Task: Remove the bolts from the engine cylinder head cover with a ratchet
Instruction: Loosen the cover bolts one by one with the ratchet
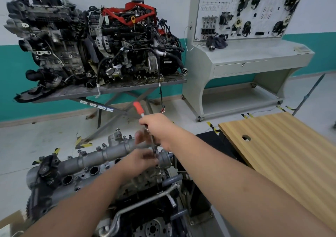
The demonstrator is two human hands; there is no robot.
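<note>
red-handled ratchet (145,125) gripped by right hand (157,127); blurred left hand (140,159) pinches its lower end at cylinder head cover (101,156).

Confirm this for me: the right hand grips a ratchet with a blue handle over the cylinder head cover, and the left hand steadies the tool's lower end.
One detail is wrong: the handle is red-orange, not blue. In the head view the right hand grips the ratchet over the cylinder head cover, with the handle sticking up beyond the fist. The left hand is at the tool's lower end, as stated.
</note>
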